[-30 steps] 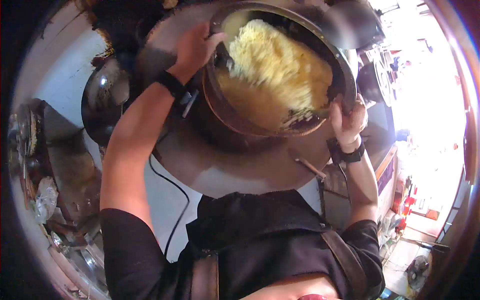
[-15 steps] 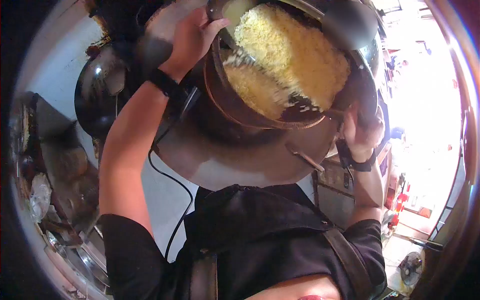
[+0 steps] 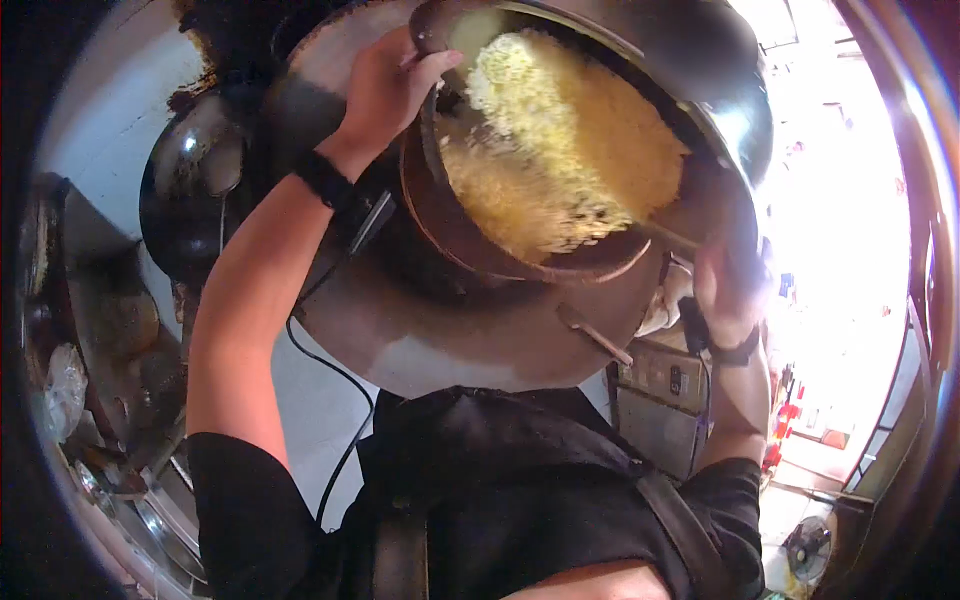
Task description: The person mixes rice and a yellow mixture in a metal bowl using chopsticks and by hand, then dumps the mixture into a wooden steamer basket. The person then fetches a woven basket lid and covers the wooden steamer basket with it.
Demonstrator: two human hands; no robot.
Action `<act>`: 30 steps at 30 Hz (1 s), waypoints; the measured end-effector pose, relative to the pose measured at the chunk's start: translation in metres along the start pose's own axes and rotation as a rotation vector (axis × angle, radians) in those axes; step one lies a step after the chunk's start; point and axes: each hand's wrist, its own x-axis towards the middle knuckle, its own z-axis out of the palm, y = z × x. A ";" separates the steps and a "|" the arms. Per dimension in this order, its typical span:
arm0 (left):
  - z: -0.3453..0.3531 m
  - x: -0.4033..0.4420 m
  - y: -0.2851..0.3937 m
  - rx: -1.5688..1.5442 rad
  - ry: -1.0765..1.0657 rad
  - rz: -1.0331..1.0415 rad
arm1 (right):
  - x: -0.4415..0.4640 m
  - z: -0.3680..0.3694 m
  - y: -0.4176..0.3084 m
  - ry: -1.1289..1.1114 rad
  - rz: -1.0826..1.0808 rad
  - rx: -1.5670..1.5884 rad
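A large metal basin (image 3: 735, 205) is tilted towards me, gripped at its rim on both sides. My left hand (image 3: 390, 95) is closed over the upper left rim, thumb on the inside. At the lower right edge, my right hand (image 3: 732, 290) grips the other side, its fingers partly hidden and blurred. Loose yellow-white grain (image 3: 620, 130), like rice, lies in the basin and spills over its lower edge. It drops into a round, brown-rimmed vessel (image 3: 590, 272) beneath, where more grain, smeared by motion, is heaped.
The vessel stands above a wide round metal surface (image 3: 450, 345), with a short stick-like handle (image 3: 595, 335) at its edge. A dark wok (image 3: 165, 215) holding a ladle (image 3: 223, 180) is at left. A black cable (image 3: 350, 380) hangs nearby. A fan (image 3: 808, 548) stands lower right.
More grain has slid out of the basin, baring some of its lower right wall. The heap in the vessel reaches further right. Both hands keep their hold on the rim.
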 end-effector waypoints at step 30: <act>0.001 -0.008 0.016 -0.161 0.027 0.138 | -0.009 -0.023 0.001 0.177 -0.216 -0.090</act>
